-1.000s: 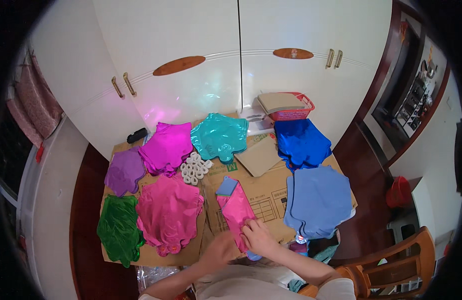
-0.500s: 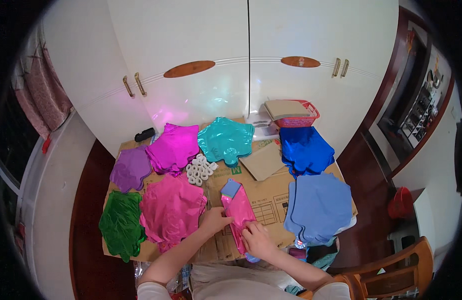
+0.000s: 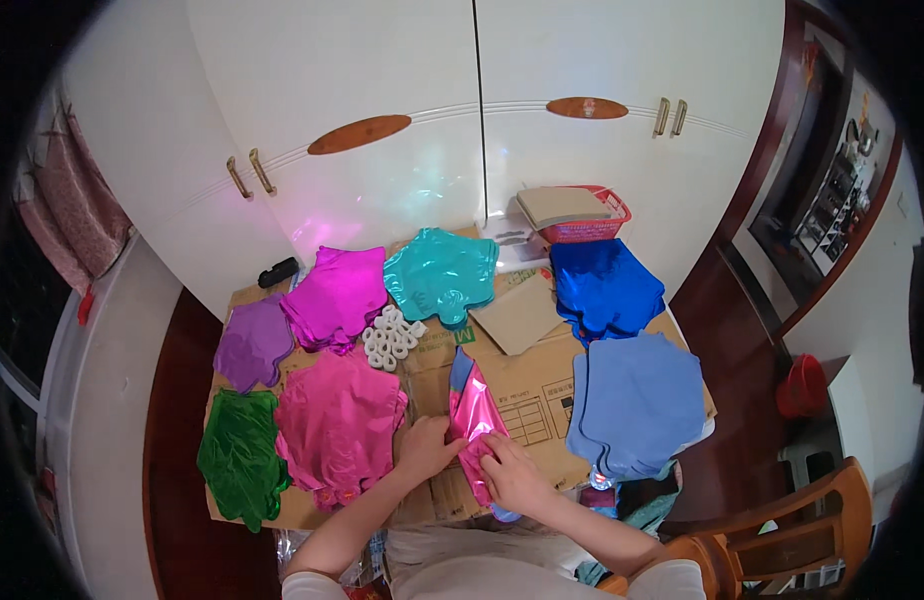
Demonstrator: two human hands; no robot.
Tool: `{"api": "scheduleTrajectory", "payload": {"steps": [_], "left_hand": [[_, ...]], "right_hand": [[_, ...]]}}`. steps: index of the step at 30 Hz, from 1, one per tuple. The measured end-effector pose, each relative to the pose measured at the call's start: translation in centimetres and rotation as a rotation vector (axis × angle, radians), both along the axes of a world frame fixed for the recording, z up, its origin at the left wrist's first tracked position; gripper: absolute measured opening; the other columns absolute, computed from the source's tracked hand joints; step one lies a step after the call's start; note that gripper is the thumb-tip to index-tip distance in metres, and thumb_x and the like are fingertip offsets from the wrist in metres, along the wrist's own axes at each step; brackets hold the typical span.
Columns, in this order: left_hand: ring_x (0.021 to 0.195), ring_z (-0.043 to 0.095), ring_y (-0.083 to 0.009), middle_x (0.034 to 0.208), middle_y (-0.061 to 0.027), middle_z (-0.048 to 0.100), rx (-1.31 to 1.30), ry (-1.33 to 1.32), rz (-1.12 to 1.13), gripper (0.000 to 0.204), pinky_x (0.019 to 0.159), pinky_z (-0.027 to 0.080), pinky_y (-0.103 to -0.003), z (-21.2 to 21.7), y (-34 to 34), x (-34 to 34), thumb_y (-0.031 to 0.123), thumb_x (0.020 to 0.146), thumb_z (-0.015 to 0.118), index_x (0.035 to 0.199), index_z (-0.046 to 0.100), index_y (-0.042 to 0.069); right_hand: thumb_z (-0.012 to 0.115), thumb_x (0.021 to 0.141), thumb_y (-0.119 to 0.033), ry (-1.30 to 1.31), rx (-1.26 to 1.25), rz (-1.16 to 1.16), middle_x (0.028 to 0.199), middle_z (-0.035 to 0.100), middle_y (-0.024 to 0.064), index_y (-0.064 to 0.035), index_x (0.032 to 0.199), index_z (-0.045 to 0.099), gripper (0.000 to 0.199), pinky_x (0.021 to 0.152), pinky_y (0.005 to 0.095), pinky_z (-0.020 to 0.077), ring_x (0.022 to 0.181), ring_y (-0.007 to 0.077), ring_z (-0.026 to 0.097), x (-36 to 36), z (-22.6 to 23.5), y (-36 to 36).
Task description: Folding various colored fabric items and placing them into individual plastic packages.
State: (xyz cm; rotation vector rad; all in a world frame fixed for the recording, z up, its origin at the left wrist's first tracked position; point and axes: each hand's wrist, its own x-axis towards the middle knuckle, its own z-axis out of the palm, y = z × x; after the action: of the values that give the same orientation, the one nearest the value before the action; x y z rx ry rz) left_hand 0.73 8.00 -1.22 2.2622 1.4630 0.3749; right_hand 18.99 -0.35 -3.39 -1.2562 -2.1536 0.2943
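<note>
A flat pink foil balloon (image 3: 476, 402), folded into a narrow strip with a blue-grey end, lies lengthwise on the cardboard in front of me. My left hand (image 3: 429, 448) pinches its left edge near the middle. On the lower right side, my right hand (image 3: 512, 473) has its fingers curled onto the foil. A bit of blue-grey also shows at the near end, below the right hand. Left of my left hand lies a stack of pink foil balloons (image 3: 340, 422); a blue-grey stack (image 3: 637, 405) lies to the right.
Around the cardboard (image 3: 527, 372) lie green (image 3: 242, 455), purple (image 3: 254, 343), magenta (image 3: 334, 297), teal (image 3: 442, 275) and dark blue (image 3: 609, 287) foil stacks. White rolls (image 3: 390, 338), a brown card (image 3: 522, 315) and a red basket (image 3: 592, 232) stand farther back. A wooden chair (image 3: 782, 530) is at right.
The pink foil strip has become narrower, its far end now folded to a slanted point with less blue-grey showing. Both hands stay on it. The whole view has shifted slightly.
</note>
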Motion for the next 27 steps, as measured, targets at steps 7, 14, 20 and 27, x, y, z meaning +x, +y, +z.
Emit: {"api": "scheduleTrajectory", "payload": {"steps": [7, 14, 20, 27], "left_hand": [[0.085, 0.056, -0.0335, 0.082, -0.0145, 0.061, 0.112, -0.082, -0.085, 0.03, 0.073, 0.046, -0.043, 0.8, -0.7, 0.1, 0.027, 0.075, 0.068, 0.089, 0.061, 0.002], [0.084, 0.056, -0.0311, 0.081, -0.0117, 0.061, 0.286, -0.213, -0.135, 0.025, 0.075, 0.045, -0.041, -1.0, -1.2, -0.3, 0.019, 0.072, 0.07, 0.091, 0.063, 0.004], [0.089, 0.059, -0.0251, 0.091, -0.0083, 0.065, 0.431, -0.238, -0.317, 0.031, 0.077, 0.046, -0.036, -1.7, -2.1, -0.7, 0.015, 0.07, 0.065, 0.099, 0.064, 0.006], [0.103, 0.059, -0.017, 0.103, -0.0062, 0.066, 0.71, 0.027, -0.545, 0.029, 0.08, 0.046, -0.032, 0.0, -3.0, -0.8, 0.012, 0.075, 0.057, 0.102, 0.065, 0.007]], "right_hand": [[0.061, 0.076, -0.015, -0.086, 0.015, -0.103, 0.122, 0.047, 0.0278, -0.0067, 0.096, 0.058, 0.022, 0.096, 0.0467, 0.0394, 0.116, 0.042, 0.045, 0.2, 0.8, -0.5], [0.063, 0.077, -0.018, -0.066, 0.047, -0.116, 0.118, 0.05, 0.0257, -0.0071, 0.096, 0.061, 0.021, 0.094, 0.0461, 0.0404, 0.112, 0.0413, 0.048, 0.2, 1.0, -0.6], [0.065, 0.074, -0.018, -0.097, -0.046, -0.096, 0.115, 0.051, 0.024, -0.0041, 0.1, 0.06, 0.03, 0.093, 0.0455, 0.0399, 0.105, 0.0399, 0.05, 0.4, 0.8, -0.9], [0.071, 0.065, -0.017, 0.244, -0.14, -0.067, 0.118, 0.051, 0.0239, -0.0011, 0.114, 0.055, 0.054, 0.098, 0.0447, 0.0369, 0.111, 0.039, 0.047, 1.3, 1.1, -1.3]]}}
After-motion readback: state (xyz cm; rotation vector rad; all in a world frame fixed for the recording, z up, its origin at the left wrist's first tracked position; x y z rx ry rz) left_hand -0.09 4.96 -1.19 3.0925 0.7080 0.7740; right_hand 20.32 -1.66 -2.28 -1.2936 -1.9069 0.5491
